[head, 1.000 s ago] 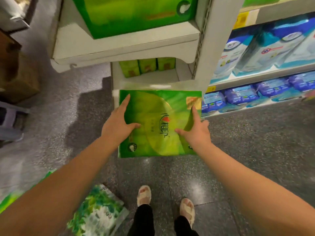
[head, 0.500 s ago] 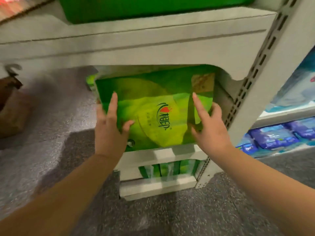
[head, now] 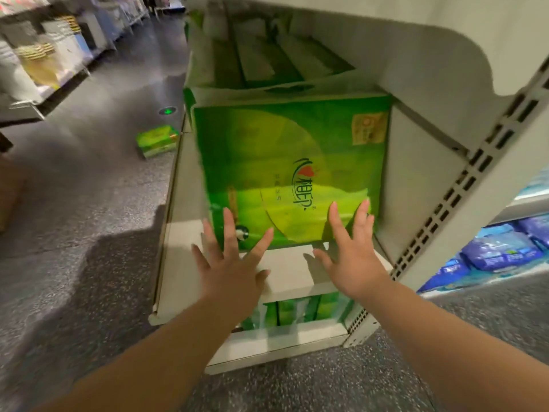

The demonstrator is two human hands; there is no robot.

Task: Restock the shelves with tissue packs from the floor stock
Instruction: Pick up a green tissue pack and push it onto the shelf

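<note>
A large green tissue pack (head: 285, 173) with a red-and-black logo stands on the white middle shelf (head: 291, 272), under the shelf above. My left hand (head: 228, 263) has its fingers spread straight, the fingertips touching the pack's lower left face. My right hand (head: 350, 251) is spread the same way, its fingertips on the pack's lower right face. Neither hand grips the pack. More green packs (head: 267, 60) lie behind it on the same shelf.
Smaller green packs (head: 297, 310) fill the bottom shelf. One green pack (head: 157, 141) lies on the grey floor at the left. Blue packs (head: 502, 251) sit on the neighbouring low shelf at right. A slotted upright (head: 445, 203) borders the shelf's right side. Other shelving lines the far left aisle.
The pack went from being carried near the floor up onto the middle shelf and deeper in. Both hands let go of its sides and now lie flat against its front.
</note>
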